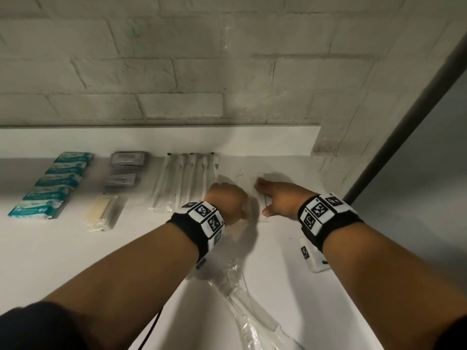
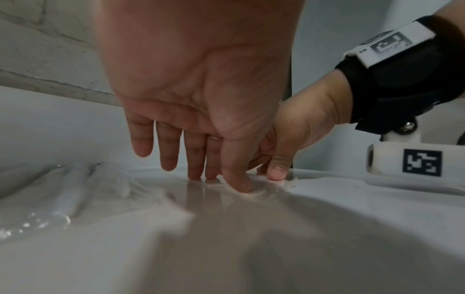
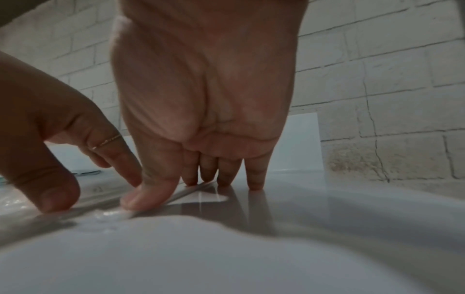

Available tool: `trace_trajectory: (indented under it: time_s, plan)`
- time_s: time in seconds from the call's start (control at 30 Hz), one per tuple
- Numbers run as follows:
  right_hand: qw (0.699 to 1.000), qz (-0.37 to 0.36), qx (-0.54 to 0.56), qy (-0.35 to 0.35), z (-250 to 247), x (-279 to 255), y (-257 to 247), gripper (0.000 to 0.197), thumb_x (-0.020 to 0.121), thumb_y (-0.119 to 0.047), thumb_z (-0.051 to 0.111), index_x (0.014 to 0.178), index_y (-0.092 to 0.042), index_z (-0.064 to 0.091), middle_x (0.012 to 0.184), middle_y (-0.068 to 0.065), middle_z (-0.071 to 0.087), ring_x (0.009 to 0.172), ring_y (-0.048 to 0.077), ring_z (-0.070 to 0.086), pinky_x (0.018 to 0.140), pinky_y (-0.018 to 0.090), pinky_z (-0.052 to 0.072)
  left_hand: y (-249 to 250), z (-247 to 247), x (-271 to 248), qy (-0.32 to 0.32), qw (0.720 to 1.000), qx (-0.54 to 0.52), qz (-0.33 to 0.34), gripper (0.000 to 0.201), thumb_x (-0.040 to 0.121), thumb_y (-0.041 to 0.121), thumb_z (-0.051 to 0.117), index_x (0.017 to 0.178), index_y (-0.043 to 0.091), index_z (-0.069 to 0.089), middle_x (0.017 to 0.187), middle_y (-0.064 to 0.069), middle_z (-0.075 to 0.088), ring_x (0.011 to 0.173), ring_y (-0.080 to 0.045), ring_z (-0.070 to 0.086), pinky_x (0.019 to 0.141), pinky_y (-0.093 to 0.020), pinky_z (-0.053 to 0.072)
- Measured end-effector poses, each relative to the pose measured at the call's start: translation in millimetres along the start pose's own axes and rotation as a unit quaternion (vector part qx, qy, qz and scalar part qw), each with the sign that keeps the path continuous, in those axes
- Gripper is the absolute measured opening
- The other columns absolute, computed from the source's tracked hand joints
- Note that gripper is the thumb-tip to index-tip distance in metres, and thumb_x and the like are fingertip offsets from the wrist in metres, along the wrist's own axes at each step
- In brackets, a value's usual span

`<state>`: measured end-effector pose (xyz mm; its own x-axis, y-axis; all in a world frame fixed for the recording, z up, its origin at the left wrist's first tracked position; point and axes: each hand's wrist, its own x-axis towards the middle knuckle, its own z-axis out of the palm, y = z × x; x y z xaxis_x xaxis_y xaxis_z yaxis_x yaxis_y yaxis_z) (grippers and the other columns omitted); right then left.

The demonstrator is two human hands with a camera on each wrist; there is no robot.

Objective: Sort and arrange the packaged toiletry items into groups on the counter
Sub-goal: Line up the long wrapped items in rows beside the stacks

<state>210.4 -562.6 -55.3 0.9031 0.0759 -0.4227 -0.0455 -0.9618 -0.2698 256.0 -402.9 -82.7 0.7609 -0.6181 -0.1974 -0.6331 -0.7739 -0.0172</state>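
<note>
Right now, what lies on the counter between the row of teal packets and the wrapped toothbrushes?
In the head view, between the teal packets and the wrapped toothbrushes lie two grey sachets and, nearer, a cream bar in clear wrap.

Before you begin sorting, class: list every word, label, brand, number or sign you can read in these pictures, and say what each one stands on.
No text can be read.
Teal packets: white print, too blurred to read.
Grey sachets: dark label lines, too blurred to read.
Wristbands on the left hand and right hand: black-and-white square code markers, not words.
White block under the right wrist: one square code marker, no letters.
</note>
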Motion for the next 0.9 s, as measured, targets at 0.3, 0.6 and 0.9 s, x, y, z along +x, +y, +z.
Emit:
trace_trajectory:
  time_s: [0.3,0.6,0.9]
  plan:
    - [1.0,-0.001,0.026,0.002,5.0,2.8,-0.2,0.084,0.09,-0.017,0.064,0.155,-0.018,0.01,0.163,-0.002,0.002,0.148,0.017,0.015,0.115,0.024,0.016,-3.6,-5.2,-0.2,-0.011,1.0,-0.013,-0.014,0.027,0.078,0.049,0.065,0.1,0.034,0.069,0.11,0.008,0.066,0.106,-0.019,0.06,0.089,-0.031,0.046]
    - [0.996,-0.055,0.033,-0.054,29.6,-68.4,-67.5,0.065,0.07,-0.068,0.068,0.115,-0.023,0.057,0.102,-0.008,0.063,0.09,0.013,0.061,0.08,0.032,0.054,2.4,-14.0,4.7,-0.05,0.997,0.055,0.002,0.049,0.085,0.048,0.06,0.128,0.023,0.058,0.133,-0.005,0.057,0.121,-0.028,0.052,0.101,-0.04,0.041]
    - [0.982,-0.077,-0.139,-0.104,78.0,-90.3,-100.0,0.071,0.091,-0.036,0.053,0.144,-0.002,0.02,0.082,0.006,0.06,0.062,0.021,0.05,0.049,0.027,0.035,-0.3,-7.4,3.6,-0.049,0.998,0.038,-0.01,0.063,0.087,0.052,0.057,0.143,0.027,0.042,0.148,0.0,0.043,0.135,-0.025,0.04,0.111,-0.038,0.033]
